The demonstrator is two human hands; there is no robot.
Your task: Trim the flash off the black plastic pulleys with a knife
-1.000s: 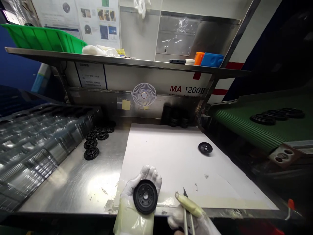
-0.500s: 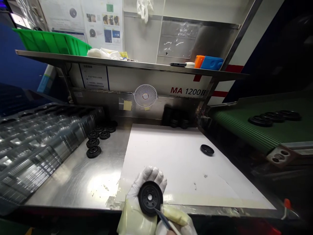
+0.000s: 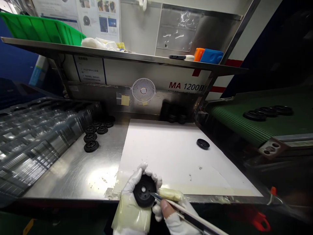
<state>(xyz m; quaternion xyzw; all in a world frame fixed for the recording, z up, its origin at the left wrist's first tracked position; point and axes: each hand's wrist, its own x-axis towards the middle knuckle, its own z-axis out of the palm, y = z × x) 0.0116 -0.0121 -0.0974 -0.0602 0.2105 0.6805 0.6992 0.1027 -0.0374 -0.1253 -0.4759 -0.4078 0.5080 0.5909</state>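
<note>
Cradling a black rubber disc [image 3: 144, 191] in the gloved left hand [image 3: 129, 192], gloved right hand [image 3: 171, 218] just beside it gripping a craft knife [image 3: 193, 219], tip touching the disc around 3 o'clock; "MA 1200II" label [image 3: 187, 86] sits up at 12 o'clock.

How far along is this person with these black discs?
Roughly partway, it seems. Three discs on the green belt look done. In hand: the left hand holds a black disc while the right hand brings a taped knife to it. A group of discs on the steel counter and one disc on the white sheet look left.
</note>
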